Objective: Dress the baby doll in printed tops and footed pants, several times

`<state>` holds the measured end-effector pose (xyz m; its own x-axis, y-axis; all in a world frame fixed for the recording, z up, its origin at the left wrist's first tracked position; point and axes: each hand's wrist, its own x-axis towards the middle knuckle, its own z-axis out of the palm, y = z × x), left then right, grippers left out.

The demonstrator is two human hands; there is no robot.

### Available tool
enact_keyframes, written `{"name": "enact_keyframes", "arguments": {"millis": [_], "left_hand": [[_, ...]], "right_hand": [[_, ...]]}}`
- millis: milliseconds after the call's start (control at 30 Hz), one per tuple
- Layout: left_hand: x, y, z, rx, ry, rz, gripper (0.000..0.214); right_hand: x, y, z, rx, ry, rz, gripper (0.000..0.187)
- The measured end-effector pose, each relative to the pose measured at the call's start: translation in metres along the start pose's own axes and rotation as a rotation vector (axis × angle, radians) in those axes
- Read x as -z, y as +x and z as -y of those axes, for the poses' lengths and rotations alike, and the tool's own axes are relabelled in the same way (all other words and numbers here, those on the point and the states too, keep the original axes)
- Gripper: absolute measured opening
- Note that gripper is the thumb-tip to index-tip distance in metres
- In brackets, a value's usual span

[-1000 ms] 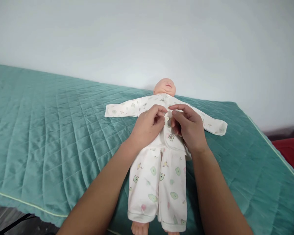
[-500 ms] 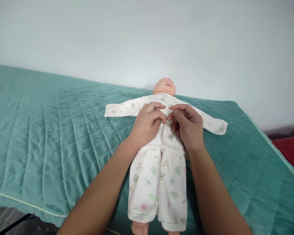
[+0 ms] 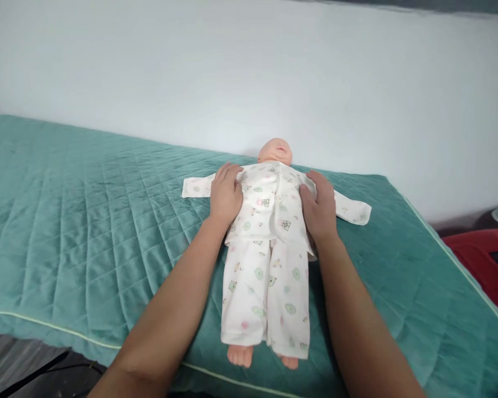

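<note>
A baby doll lies on its back, feet toward me, dressed in a white printed long-sleeved top and matching trousers. The front of the top lies together along its middle, and its hem overlaps the trousers. My left hand rests on the top at the doll's left-hand side in view, near the shoulder, thumb apart from the fingers. On the opposite side my right hand touches the top in the same way, its thumb and forefinger apart. Some fingertips are hidden. Both sleeves stretch outward, and bare feet show below the trousers.
A green quilted cover with pale piping lies under the doll. Behind it rises a white wall. A red object stands beyond the right edge. At lower left are dark floor and a black cord.
My hands have left the middle of the chest, where the fingertips were pinched at the top's front, and moved apart to the doll's two sides. The view has shifted slightly.
</note>
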<state>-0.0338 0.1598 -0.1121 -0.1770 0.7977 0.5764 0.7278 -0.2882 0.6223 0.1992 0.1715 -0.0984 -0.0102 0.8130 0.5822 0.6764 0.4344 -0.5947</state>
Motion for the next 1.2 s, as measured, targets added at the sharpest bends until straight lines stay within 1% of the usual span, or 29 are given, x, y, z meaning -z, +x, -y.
{"name": "enact_keyframes", "arguments": {"millis": [100, 167, 233, 300, 400, 500, 567, 667, 833, 933, 1033, 1200], "left_hand": [[0.000, -0.005, 0.011, 0.104, 0.186, 0.094, 0.047], [0.008, -0.012, 0.016, 0.137, 0.297, 0.168, 0.053], [0.022, -0.020, 0.025, 0.182, 0.386, 0.218, 0.063], [0.042, -0.025, 0.038, 0.243, 0.442, 0.232, 0.069], [0.069, -0.029, 0.060, 0.301, 0.503, 0.244, 0.065], [0.083, -0.028, 0.073, 0.332, 0.548, 0.278, 0.062], [0.086, -0.025, 0.075, 0.347, 0.569, 0.290, 0.062], [0.087, -0.018, 0.076, 0.358, 0.578, 0.281, 0.062], [0.087, -0.011, 0.079, 0.379, 0.589, 0.218, 0.063], [0.086, -0.010, 0.081, 0.377, 0.591, 0.187, 0.061], [0.085, -0.012, 0.081, 0.376, 0.569, 0.184, 0.055], [0.089, -0.019, 0.074, 0.376, 0.517, 0.178, 0.053]], "right_hand": [[-0.001, -0.007, -0.018, -0.112, -0.225, 0.117, 0.054], [0.007, -0.017, -0.025, -0.185, -0.386, 0.176, 0.059], [0.022, -0.027, -0.034, -0.238, -0.520, 0.216, 0.064], [0.044, -0.035, -0.048, -0.277, -0.613, 0.249, 0.068], [0.077, -0.042, -0.072, -0.377, -0.684, 0.285, 0.070], [0.096, -0.044, -0.088, -0.449, -0.705, 0.315, 0.072], [0.100, -0.044, -0.091, -0.462, -0.717, 0.328, 0.072], [0.098, -0.044, -0.087, -0.471, -0.736, 0.343, 0.072], [0.095, -0.044, -0.086, -0.468, -0.762, 0.363, 0.071], [0.094, -0.044, -0.087, -0.476, -0.762, 0.369, 0.070], [0.094, -0.043, -0.087, -0.487, -0.748, 0.369, 0.070], [0.095, -0.046, -0.084, -0.482, -0.709, 0.353, 0.071]]}}
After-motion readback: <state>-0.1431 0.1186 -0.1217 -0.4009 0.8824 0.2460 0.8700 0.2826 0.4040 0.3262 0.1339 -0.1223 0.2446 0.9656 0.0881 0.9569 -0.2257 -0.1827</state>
